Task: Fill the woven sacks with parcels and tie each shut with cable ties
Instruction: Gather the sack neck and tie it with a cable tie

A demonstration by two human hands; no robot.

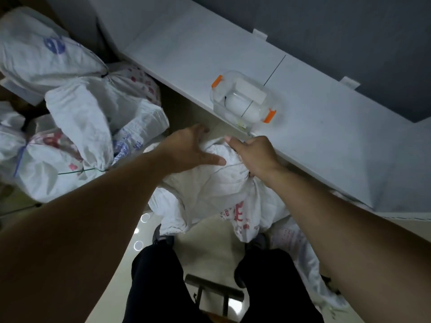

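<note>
A white woven sack point(217, 190) with red print stands on the floor between my legs, its top bunched together. My left hand point(191, 150) rests on the far left side of the bunched top, fingers spread and fairly straight. My right hand point(254, 155) grips the gathered neck from the right, thumb pointing away from me. A thin cable tie point(229, 168) runs across the neck between the hands. To the left lies a pile of filled, tied sacks point(77, 117), one closed with a green tie point(79, 171).
A white counter point(326, 127) runs diagonally along the right, close to my right hand. On it stands a clear plastic box point(242, 101) with orange clips. A metal stool point(214, 292) is under me. Another flattened sack point(300, 248) lies at the lower right.
</note>
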